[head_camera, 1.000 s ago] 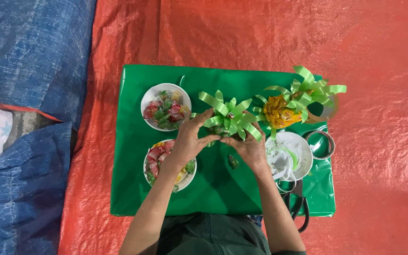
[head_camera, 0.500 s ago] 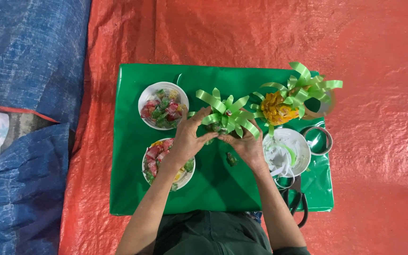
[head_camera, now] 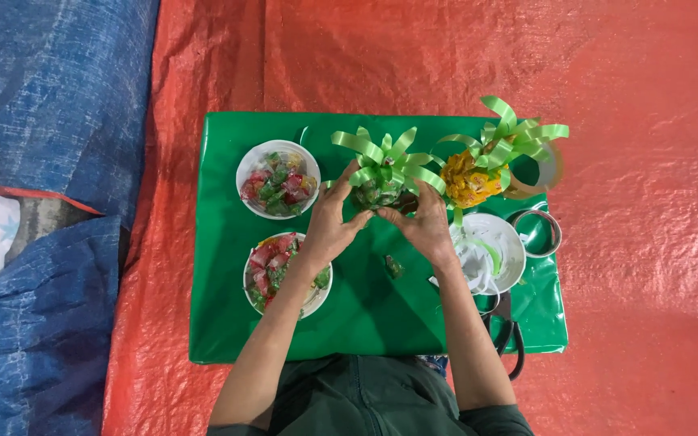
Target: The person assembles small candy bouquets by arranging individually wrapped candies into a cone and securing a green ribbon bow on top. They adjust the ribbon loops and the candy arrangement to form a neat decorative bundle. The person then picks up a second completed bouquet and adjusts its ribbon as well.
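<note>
We look down on a green-covered bench (head_camera: pixel 284 339) set on an orange tarp (head_camera: pixel 632 89). Near the middle of the bench, toward its far edge, both hands close around a small candy ornament with a green ribbon crown (head_camera: pixel 381 173). The left hand (head_camera: pixel 329 226) cups its left side and the right hand (head_camera: pixel 423 222) its right side, so each grip is narrow and wraps the ornament between fingers and thumb.

A finished yellow ornament with a similar ribbon crown (head_camera: pixel 478 173) stands just beside it toward the far right corner, touching a roll of clear tape (head_camera: pixel 549 173). Two white bowls of wrapped candies lie along the left side, one nearer the far edge (head_camera: pixel 278 179) and one nearer us (head_camera: pixel 280 274), partly under the left forearm. A white bowl of ribbon strips (head_camera: pixel 494 250) and a smaller tape roll (head_camera: pixel 536 232) sit at the right edge, with black scissors (head_camera: pixel 504 335) near the right near corner. A single loose candy (head_camera: pixel 394 266) lies between the forearms.

We judge the step in hand to be pressing candies onto the ornament's body; the next move calls for a steady hold by one hand while the other frees itself.
</note>
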